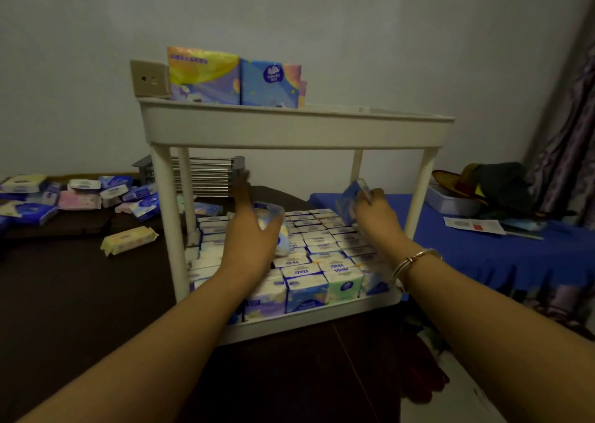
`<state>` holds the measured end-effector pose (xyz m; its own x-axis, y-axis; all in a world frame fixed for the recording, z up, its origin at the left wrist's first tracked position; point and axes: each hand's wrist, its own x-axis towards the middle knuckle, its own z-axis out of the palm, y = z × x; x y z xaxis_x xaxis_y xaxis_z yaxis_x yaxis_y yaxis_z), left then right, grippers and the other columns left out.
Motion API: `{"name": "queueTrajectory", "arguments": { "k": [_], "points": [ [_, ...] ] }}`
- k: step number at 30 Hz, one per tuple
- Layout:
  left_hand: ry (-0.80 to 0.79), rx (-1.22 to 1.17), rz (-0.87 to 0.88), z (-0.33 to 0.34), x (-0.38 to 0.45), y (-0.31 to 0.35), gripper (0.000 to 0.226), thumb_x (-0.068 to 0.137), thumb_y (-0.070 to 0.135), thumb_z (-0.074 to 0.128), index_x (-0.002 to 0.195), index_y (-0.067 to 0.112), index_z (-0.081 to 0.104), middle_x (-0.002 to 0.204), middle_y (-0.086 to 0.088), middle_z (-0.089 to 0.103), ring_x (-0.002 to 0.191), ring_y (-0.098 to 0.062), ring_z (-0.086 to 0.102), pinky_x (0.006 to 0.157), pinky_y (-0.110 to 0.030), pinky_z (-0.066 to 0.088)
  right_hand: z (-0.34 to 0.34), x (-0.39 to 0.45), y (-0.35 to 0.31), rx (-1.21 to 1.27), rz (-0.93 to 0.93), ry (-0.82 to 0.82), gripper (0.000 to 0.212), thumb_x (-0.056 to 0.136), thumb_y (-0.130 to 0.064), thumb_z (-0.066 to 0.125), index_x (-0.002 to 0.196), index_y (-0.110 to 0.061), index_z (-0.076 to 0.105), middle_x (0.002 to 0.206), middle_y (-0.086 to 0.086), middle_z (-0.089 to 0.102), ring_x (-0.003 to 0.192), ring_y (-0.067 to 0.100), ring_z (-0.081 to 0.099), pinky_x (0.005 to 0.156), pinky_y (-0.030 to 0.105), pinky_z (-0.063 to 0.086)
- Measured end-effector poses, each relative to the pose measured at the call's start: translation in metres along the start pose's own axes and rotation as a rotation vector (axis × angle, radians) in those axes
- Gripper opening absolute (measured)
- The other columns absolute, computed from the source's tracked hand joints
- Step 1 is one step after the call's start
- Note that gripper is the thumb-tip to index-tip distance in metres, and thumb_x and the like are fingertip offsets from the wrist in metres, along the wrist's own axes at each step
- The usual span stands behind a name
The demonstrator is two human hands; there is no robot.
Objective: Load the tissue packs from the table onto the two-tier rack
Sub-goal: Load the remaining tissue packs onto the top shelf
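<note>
Both forearms reach into white plastic two-tier rack (299,126). Left hand (254,232) curled round white-blue tissue pack (273,220), over middle rows. Right hand (373,210) pinches blue tissue pack (352,197) upright above far-right corner, its likely slot. Lower tier (309,318) nearly packed with standing packs; top tier holds two large packs (235,78), far left. Loose packs (80,197) remain on dark table (64,294), far left.

A dim room: pale wall (354,20) with a socket plate (149,78), patterned curtain (566,152) right, blue-covered bed (483,249).
</note>
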<state>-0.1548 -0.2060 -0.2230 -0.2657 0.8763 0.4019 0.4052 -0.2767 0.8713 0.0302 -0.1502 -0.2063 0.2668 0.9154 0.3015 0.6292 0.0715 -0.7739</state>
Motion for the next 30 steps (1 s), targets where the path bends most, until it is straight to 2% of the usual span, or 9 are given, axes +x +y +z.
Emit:
{"name": "queueTrajectory", "arguments": {
  "k": [2, 6, 11, 13, 16, 18, 21, 26, 30],
  "points": [
    [-0.068, 0.060, 0.001, 0.012, 0.009, 0.008, 0.029, 0.097, 0.020, 0.049, 0.124, 0.010, 0.052, 0.098, -0.014, 0.061, 0.085, -0.022, 0.058, 0.072, -0.029, 0.043, 0.000, -0.002, -0.006, 0.002, -0.078, -0.050, 0.031, 0.100, -0.037, 0.029, 0.111, -0.012, 0.044, 0.100, 0.018, 0.057, 0.081, 0.031, 0.056, 0.067, 0.035, 0.043],
    [-0.177, 0.098, -0.001, 0.039, 0.026, 0.006, 0.028, 0.094, 0.012, 0.042, 0.103, 0.005, 0.067, 0.099, -0.024, 0.065, 0.098, -0.037, 0.060, 0.091, -0.044, 0.048, 0.002, -0.001, -0.011, -0.109, -0.199, -0.173, 0.038, 0.101, -0.038, 0.029, 0.112, -0.012, 0.053, 0.117, 0.017, 0.058, 0.095, 0.031, 0.055, 0.075, 0.031, 0.039],
    [-0.171, 0.214, -0.103, 0.064, 0.038, 0.009, 0.061, 0.080, 0.073, 0.044, 0.116, 0.027, 0.061, 0.134, -0.013, 0.041, 0.121, -0.030, 0.044, 0.094, -0.034, 0.041, -0.007, 0.002, -0.018, 0.189, 0.073, -0.311, 0.052, 0.100, -0.043, 0.028, 0.127, -0.007, 0.055, 0.132, 0.020, 0.053, 0.116, 0.031, 0.052, 0.100, 0.036, 0.040],
    [-0.200, 0.281, -0.074, 0.071, 0.038, 0.012, 0.065, 0.073, 0.076, 0.051, 0.117, 0.030, 0.059, 0.135, -0.011, 0.037, 0.123, -0.030, 0.044, 0.098, -0.037, 0.042, -0.016, 0.002, -0.013, 0.345, 0.147, -0.369, 0.041, 0.101, -0.030, 0.036, 0.128, -0.005, 0.053, 0.135, 0.018, 0.051, 0.121, 0.030, 0.050, 0.095, 0.033, 0.041],
    [-0.226, 0.354, 0.010, 0.072, 0.037, 0.006, 0.045, 0.080, 0.046, 0.067, 0.120, 0.028, 0.055, 0.132, -0.009, 0.041, 0.124, -0.025, 0.042, 0.095, -0.031, 0.039, -0.014, 0.012, 0.000, 0.360, 0.137, -0.227, 0.028, 0.093, -0.009, 0.046, 0.120, -0.003, 0.055, 0.118, 0.018, 0.058, 0.088, 0.022, 0.056, 0.070, 0.029, 0.044],
    [-0.215, 0.359, 0.038, 0.069, 0.035, 0.003, 0.042, 0.082, 0.036, 0.068, 0.121, 0.026, 0.055, 0.133, -0.010, 0.040, 0.122, -0.025, 0.043, 0.093, -0.028, 0.039, 0.000, 0.028, 0.006, 0.186, 0.174, -0.084, 0.032, 0.091, -0.006, 0.047, 0.123, -0.001, 0.049, 0.123, 0.020, 0.054, 0.093, 0.026, 0.056, 0.076, 0.033, 0.047],
    [-0.216, 0.348, 0.052, 0.068, 0.031, 0.005, 0.043, 0.083, 0.037, 0.067, 0.123, 0.027, 0.054, 0.135, -0.010, 0.035, 0.118, -0.027, 0.048, 0.093, -0.029, 0.040, 0.016, 0.039, 0.013, -0.060, 0.261, -0.099, 0.035, 0.090, -0.012, 0.049, 0.123, -0.001, 0.050, 0.128, 0.022, 0.051, 0.115, 0.037, 0.051, 0.097, 0.042, 0.045],
    [-0.227, 0.323, 0.043, 0.066, 0.032, 0.001, 0.046, 0.083, 0.041, 0.067, 0.124, 0.028, 0.052, 0.136, -0.009, 0.033, 0.118, -0.027, 0.048, 0.091, -0.029, 0.040, 0.026, 0.040, 0.026, 0.164, 0.282, -0.044, 0.033, 0.083, -0.005, 0.062, 0.115, -0.008, 0.053, 0.114, 0.016, 0.059, 0.102, 0.032, 0.059, 0.079, 0.035, 0.051],
    [-0.241, 0.298, 0.051, 0.066, 0.035, -0.003, 0.048, 0.082, 0.043, 0.068, 0.124, 0.028, 0.052, 0.136, -0.009, 0.034, 0.118, -0.026, 0.047, 0.094, -0.031, 0.041, 0.018, 0.048, 0.026, 0.164, 0.280, 0.070, 0.034, 0.074, -0.003, 0.070, 0.105, -0.010, 0.062, 0.112, 0.013, 0.062, 0.102, 0.029, 0.059, 0.086, 0.035, 0.052]
  ]
}}
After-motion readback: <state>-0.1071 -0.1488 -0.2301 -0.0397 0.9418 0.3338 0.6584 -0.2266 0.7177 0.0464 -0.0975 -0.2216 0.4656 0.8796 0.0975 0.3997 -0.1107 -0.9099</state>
